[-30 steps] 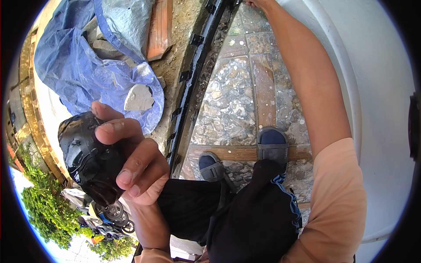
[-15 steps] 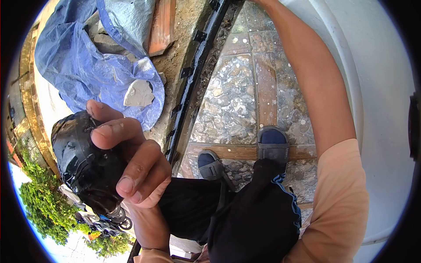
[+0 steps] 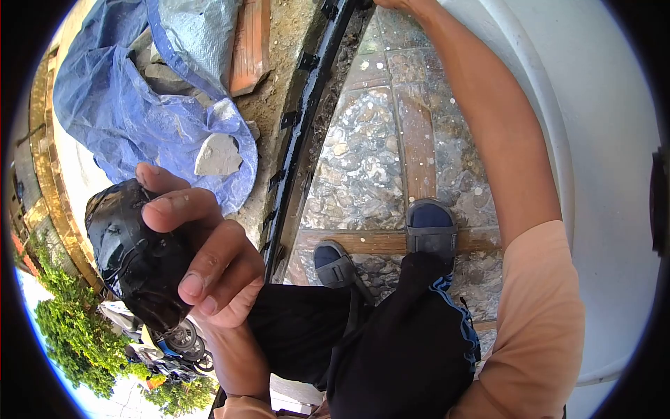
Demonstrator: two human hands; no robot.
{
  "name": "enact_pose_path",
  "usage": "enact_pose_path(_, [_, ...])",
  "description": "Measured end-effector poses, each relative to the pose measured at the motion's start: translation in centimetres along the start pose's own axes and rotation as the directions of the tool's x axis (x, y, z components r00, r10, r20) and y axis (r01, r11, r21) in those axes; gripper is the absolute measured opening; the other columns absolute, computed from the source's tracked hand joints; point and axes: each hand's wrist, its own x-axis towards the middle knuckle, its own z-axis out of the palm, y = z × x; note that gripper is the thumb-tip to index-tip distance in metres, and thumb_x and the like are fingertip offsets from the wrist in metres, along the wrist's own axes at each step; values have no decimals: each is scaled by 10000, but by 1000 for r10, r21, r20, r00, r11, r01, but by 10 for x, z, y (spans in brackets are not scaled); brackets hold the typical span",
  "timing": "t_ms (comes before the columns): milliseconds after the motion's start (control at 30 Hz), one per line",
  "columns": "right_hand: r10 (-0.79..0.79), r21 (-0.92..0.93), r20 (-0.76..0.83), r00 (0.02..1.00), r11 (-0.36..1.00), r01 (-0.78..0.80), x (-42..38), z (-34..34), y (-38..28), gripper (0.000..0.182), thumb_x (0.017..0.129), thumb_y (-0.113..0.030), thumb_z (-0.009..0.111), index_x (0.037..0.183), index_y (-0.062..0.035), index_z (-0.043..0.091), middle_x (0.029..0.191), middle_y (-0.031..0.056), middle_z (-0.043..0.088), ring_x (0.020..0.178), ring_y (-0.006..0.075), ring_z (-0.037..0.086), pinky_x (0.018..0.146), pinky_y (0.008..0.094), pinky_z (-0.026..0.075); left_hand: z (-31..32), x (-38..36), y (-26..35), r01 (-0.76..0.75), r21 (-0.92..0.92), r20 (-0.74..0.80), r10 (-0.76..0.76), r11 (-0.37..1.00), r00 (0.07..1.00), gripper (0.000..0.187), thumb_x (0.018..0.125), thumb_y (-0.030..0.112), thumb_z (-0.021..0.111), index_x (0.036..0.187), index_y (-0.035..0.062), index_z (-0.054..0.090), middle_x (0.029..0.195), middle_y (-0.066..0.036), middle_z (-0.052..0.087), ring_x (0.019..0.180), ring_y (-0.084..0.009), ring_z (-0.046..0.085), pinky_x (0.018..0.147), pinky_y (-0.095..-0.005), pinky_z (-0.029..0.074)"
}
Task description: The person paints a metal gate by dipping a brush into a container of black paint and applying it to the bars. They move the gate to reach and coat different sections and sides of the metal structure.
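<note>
Black object point(image 3: 132, 244) in left hand point(image 3: 227, 269)

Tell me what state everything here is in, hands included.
Black object: held, glossy; any opening is hidden.
Left hand: grip curled around it.
Right hand: mostly cut off at the top edge; grip unclear.
Blue sheet: crumpled.
Pale chunk: lying on the sheet.
Black strip: glossy.
Sandals: both worn, resting on the floor.
</note>
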Motion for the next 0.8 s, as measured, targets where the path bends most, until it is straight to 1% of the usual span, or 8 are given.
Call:
enact_pose_path(33, [15,-43,5,1000,999,-15,0,-3,-4,182,717,-47,603,840,28,714,869,260,680,860,393,683,772,475,539,0,0,-1,4,1,3,-4,1000,1000,452,1041,368,337,1433,176,454,1285,-48,593,832,-289,619,645,-365,551])
enact_pose_path(133, [84,-37,-14,996,996,-84,-9,-4,-16,183,734,-59,599,839,48,702,868,284,671,877,402,680,781,475,541,1,1,-2,18,10,16,-19,1000,1000,444,1037,349,357,1434,175,453,1289,-44,593,824,-279,618,641,-361,554])
enact_pose_path(233, [102,43,-105,989,994,-98,-16,4,-22,184,747,-72,596,826,65,688,866,303,663,892,415,675,789,479,540,5,0,-8,-20,21,-2,20,1000,1000,436,1031,322,382,1434,175,453,1292,-37,593,815,-272,614,637,-357,554])
enact_pose_path(300, [182,111,-168,969,980,-165,-23,10,-26,178,748,-80,601,810,64,686,859,303,663,879,426,673,785,486,538,5,-2,-8,-16,23,10,15,1000,1000,434,1028,312,390,1435,176,452,1292,-31,592,811,-268,609,633,-351,551])
enact_pose_path(333, [223,146,-197,955,969,-197,-26,11,-29,176,748,-84,604,802,63,685,856,302,663,872,431,671,783,489,537,6,-3,-9,-20,33,7,20,999,1000,426,1026,304,397,1423,165,463,1272,-33,600,797,-258,609,615,-341,547])
enact_pose_path(433, [238,179,-252,938,964,-197,-34,4,-37,166,749,-81,612,794,58,691,842,298,664,849,426,676,771,488,538,13,-3,-13,-50,84,-23,52,995,998,390,1020,273,425,1363,112,519,1173,-48,639,732,-211,618,532,-302,531])
enact_pose_path(633, [264,120,-208,942,962,-243,-50,-5,-42,145,748,-79,637,786,45,700,832,282,671,840,413,682,762,480,541,13,-5,-11,3,76,44,-7,997,999,402,1027,297,403,1368,114,515,1194,-46,635,742,-211,612,539,-306,525])
enact_pose_path(800, [265,103,-236,935,963,-248,-57,5,-47,139,755,-86,635,808,23,704,821,257,677,835,413,675,758,493,529,16,-7,-17,-32,96,13,31,995,999,405,1028,288,404,1385,123,499,1219,-41,624,781,-219,610,586,-318,528])
